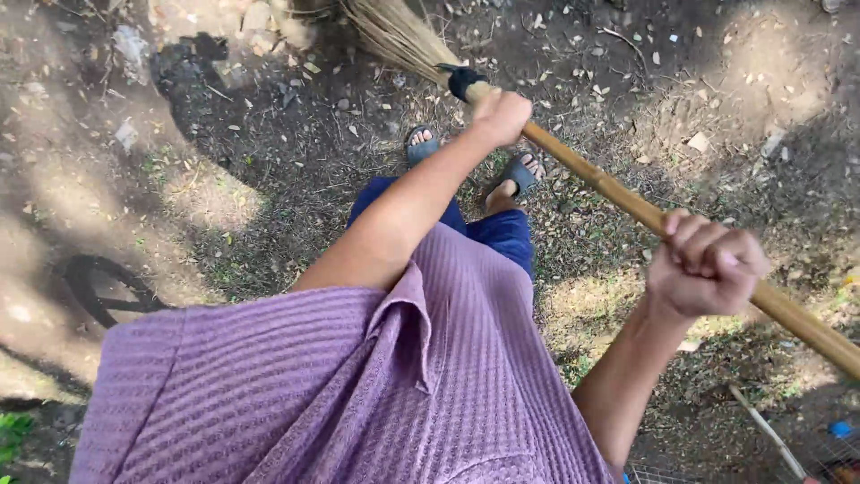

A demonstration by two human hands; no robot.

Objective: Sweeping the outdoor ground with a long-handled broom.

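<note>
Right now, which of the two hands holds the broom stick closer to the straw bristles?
The left hand, just below the black binding under the bristles. The right hand holds the stick farther back.

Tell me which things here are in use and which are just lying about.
In use:
- broom, wooden handle, straw head
- left hand, gripping low near the black binding
- right hand, gripping higher up

Lying about:
- dry leaves on the dirt
- thin stick
- small blue object

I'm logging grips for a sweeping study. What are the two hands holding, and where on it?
Both hold one broom by its wooden handle: the left hand low, beside the black binding at the bristles, and the right hand higher up the handle, fingers wrapped around.
</note>
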